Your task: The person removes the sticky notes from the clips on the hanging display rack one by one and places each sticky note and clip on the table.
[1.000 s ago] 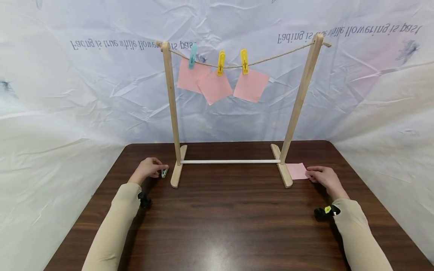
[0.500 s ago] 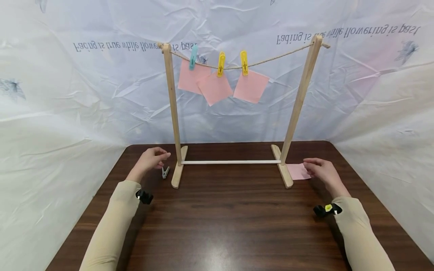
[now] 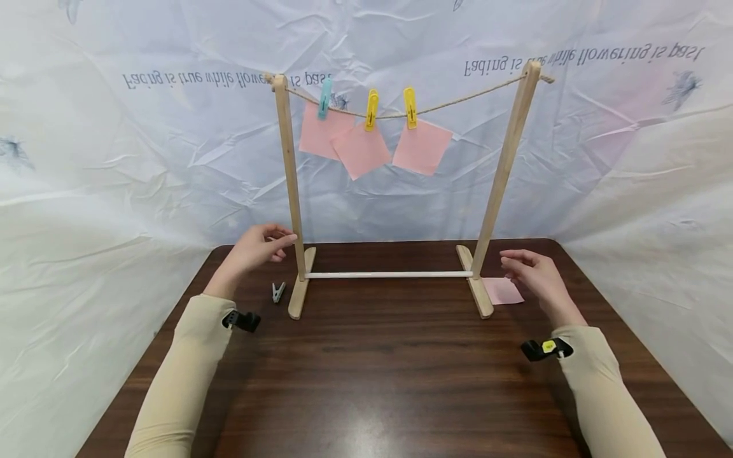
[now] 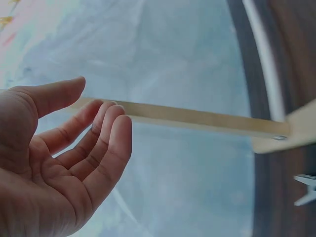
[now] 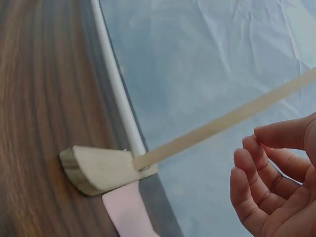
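Observation:
My left hand (image 3: 254, 249) is raised beside the left wooden post (image 3: 289, 172), its fingers loosely bent and nothing between them. Whether it touches the post I cannot tell. Below it, a pale clothespin (image 3: 278, 292) lies on the table. Beside the right post (image 3: 506, 165), my right hand (image 3: 535, 280) hovers with thumb and index fingertip close together, holding nothing visible. A pink paper square (image 3: 502, 291) lies under it, against the stand's right foot (image 3: 475, 283). On the rope (image 3: 458, 100), a blue clothespin (image 3: 324, 100) and two yellow clothespins (image 3: 371, 111) hold pink paper squares (image 3: 422, 147).
A white rod (image 3: 389, 275) joins the stand's two feet low across the dark wooden table (image 3: 366, 356). Pale printed sheeting (image 3: 389, 203) hangs behind and at both sides. Each wrist carries a black camera (image 3: 243, 320).
My left hand has let go of the pale clothespin and risen toward the left post. The right hand has left the paper square on the table and moved up and slightly left.

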A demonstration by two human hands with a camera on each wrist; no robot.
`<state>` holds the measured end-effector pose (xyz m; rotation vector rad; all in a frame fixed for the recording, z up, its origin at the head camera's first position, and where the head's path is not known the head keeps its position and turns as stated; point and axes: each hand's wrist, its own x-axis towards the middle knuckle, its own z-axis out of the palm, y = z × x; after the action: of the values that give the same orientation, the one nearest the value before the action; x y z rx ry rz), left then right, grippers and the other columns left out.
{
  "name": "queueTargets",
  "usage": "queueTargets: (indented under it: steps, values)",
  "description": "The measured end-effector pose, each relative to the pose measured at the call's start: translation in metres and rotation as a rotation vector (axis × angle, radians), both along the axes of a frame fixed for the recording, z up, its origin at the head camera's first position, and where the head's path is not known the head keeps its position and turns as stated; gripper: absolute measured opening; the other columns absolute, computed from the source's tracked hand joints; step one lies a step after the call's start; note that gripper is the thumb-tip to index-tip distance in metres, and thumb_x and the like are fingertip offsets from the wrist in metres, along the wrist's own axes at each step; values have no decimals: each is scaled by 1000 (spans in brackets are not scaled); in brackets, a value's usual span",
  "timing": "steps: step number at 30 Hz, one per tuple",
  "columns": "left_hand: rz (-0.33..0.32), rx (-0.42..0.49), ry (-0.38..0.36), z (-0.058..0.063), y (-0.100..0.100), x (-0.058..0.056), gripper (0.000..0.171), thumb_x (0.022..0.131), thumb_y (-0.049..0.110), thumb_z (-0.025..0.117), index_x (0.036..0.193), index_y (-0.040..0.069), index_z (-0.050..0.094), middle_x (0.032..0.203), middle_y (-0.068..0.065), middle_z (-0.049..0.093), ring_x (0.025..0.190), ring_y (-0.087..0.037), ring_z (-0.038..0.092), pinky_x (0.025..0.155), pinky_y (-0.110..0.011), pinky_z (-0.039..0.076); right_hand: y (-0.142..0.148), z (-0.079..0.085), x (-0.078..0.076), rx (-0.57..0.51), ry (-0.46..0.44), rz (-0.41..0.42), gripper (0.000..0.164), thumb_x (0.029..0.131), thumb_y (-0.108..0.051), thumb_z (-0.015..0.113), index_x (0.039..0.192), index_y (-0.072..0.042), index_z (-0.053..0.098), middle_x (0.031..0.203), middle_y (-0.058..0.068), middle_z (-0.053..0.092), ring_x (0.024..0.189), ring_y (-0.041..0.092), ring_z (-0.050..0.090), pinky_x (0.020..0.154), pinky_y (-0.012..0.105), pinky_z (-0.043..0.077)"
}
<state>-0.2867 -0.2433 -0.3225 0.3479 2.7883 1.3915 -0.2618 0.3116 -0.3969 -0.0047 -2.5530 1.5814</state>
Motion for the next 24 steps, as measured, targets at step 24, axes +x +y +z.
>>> queueTargets:
  steps: [24]
  values:
    - [-137,35,193,94,69,6,38,100,35,65,125,6,65,112,-13,68,84,-23,68,79,-36,59,-60,62,-18,-251,134,115,45,96,-40,69,126,-6,67,96,-6,71,93,16,68,79,23,55]
